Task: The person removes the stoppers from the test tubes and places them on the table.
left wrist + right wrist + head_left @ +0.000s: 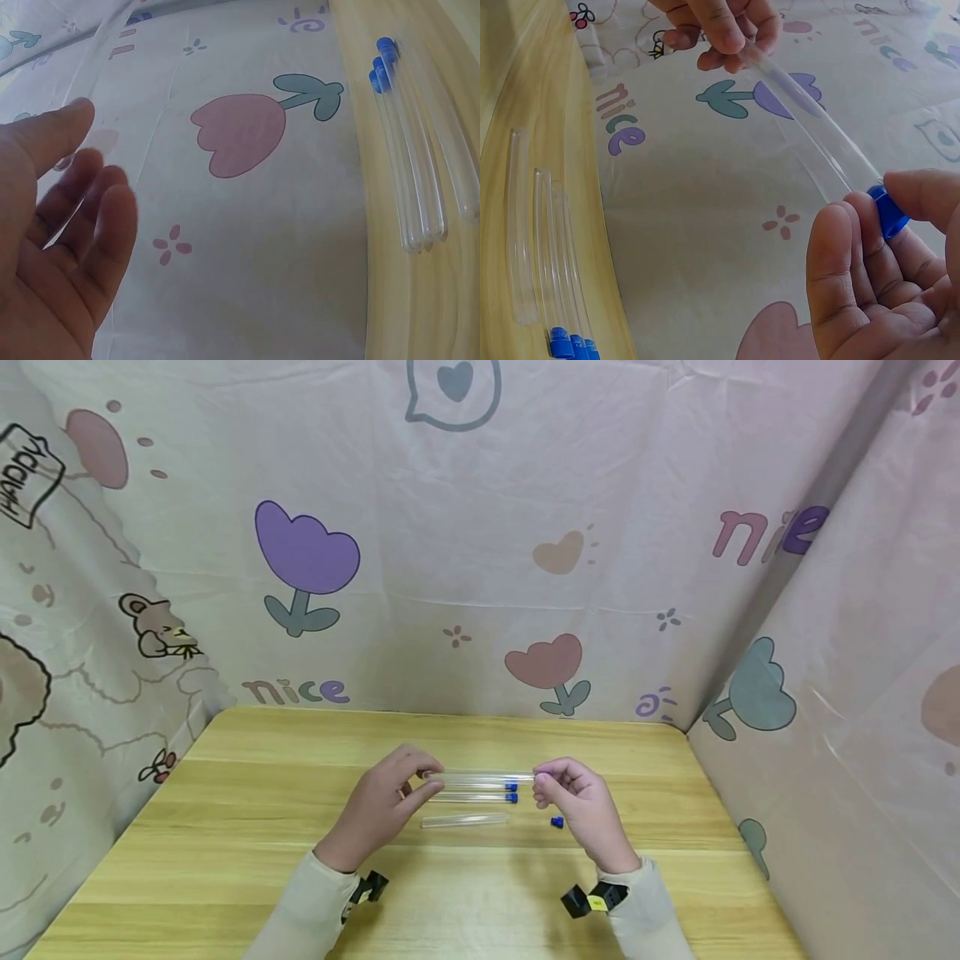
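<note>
A clear test tube (810,120) is held raised between both hands. My left hand (386,802) pinches one end between thumb and fingers. At the other end, my right hand (588,810) pinches a blue cap (889,210) with thumb and fingertips; the cap sits at the tube's mouth, but how far it is pushed on cannot be told. Below the held tube lie three test tubes with blue caps (386,49), side by side. An uncapped test tube (465,820) lies nearer to me. Just below my right hand, a loose blue cap (557,822) rests on the table.
The wooden table (285,827) carries all of these things. A patterned cloth (450,568) hangs behind it and along both sides. Black wrist cameras (588,900) are strapped over both sleeves.
</note>
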The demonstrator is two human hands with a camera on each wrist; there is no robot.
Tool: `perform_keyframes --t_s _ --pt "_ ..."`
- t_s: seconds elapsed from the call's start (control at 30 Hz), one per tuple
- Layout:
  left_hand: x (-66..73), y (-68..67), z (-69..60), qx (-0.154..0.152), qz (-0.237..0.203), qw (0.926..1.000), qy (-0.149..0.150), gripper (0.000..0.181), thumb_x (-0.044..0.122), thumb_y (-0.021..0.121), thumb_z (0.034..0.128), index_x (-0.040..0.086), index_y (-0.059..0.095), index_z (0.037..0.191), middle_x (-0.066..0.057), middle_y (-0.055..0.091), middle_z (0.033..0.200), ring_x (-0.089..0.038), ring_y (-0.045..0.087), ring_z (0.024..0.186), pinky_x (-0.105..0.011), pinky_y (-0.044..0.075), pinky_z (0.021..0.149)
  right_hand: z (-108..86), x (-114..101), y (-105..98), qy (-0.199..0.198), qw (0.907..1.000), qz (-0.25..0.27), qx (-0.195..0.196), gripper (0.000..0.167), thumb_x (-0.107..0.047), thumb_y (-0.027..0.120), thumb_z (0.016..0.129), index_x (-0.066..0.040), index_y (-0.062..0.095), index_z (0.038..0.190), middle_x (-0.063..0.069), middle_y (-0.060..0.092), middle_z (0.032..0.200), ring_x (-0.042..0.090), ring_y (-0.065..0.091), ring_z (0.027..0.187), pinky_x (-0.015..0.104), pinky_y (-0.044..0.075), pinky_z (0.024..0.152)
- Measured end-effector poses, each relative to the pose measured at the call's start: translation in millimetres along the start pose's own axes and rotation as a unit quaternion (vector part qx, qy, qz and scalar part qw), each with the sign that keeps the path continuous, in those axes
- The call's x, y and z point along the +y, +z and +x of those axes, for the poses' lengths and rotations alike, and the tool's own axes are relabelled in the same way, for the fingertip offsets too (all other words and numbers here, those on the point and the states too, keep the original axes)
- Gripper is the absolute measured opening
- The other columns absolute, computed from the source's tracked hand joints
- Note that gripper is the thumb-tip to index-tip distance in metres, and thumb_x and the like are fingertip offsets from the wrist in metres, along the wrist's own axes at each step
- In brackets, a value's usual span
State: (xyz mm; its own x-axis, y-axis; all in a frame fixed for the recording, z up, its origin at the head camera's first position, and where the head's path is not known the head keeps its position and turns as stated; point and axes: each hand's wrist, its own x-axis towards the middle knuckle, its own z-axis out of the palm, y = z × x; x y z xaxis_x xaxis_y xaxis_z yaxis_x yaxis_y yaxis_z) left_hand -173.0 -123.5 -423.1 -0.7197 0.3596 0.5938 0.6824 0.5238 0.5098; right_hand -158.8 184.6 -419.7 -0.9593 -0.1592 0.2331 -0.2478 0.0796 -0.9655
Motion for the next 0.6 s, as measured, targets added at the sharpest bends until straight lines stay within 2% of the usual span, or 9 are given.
perform_keyframes --t_s 0.13,0.27,0.4,0.6 --pt "-1.0 -0.2 -0.7 0.008 0.009 0.9999 0.012 0.018 0.018 0.079 0.0934 0.02 0.072 0.11 0.01 0.061 0.111 -0.007 0.052 0.081 -0.02 0.048 0.061 -0.8 0.4 0.1 0.0 1.0 -0.002 -0.001 0.026 -0.017 0.066 0.103 0.007 0.065 0.114 0.031 0.063 0.101 0.019 0.068 0.082 0.032 0.06 0.077" --pt "-1.1 -0.9 -0.9 0.014 0.012 0.9997 0.018 0.018 0.019 0.08 0.0922 0.019 0.074 0.109 0.01 0.06 0.107 -0.011 0.055 0.084 -0.02 0.047 0.06 -1.2 0.8 0.2 -0.006 1.0 0.002 -0.003 0.022 -0.016 0.066 0.103 0.004 0.066 0.114 0.032 0.063 0.101 0.022 0.068 0.083 0.033 0.061 0.077" --pt "-1.4 -1.2 -1.5 0.013 0.016 0.9996 0.018 0.016 0.021 0.079 0.0929 0.017 0.076 0.109 0.011 0.063 0.103 -0.014 0.058 0.082 -0.02 0.047 0.06 -1.3 1.3 0.3 -0.019 0.9998 0.002 -0.008 0.02 -0.015 0.065 0.103 0.002 0.066 0.114 0.023 0.065 0.098 0.023 0.068 0.083 0.033 0.061 0.077" --pt "-2.9 -0.5 -1.5 0.009 0.024 0.9993 0.028 0.012 0.023 0.075 0.0962 0.019 0.077 0.107 0.014 0.067 0.099 -0.003 0.051 0.078 -0.02 0.046 0.06 -1.0 1.5 -0.2 -0.046 0.9989 0.002 -0.013 0.019 -0.012 0.063 0.104 0.002 0.066 0.116 0.009 0.066 0.096 0.016 0.066 0.082 0.031 0.06 0.075"
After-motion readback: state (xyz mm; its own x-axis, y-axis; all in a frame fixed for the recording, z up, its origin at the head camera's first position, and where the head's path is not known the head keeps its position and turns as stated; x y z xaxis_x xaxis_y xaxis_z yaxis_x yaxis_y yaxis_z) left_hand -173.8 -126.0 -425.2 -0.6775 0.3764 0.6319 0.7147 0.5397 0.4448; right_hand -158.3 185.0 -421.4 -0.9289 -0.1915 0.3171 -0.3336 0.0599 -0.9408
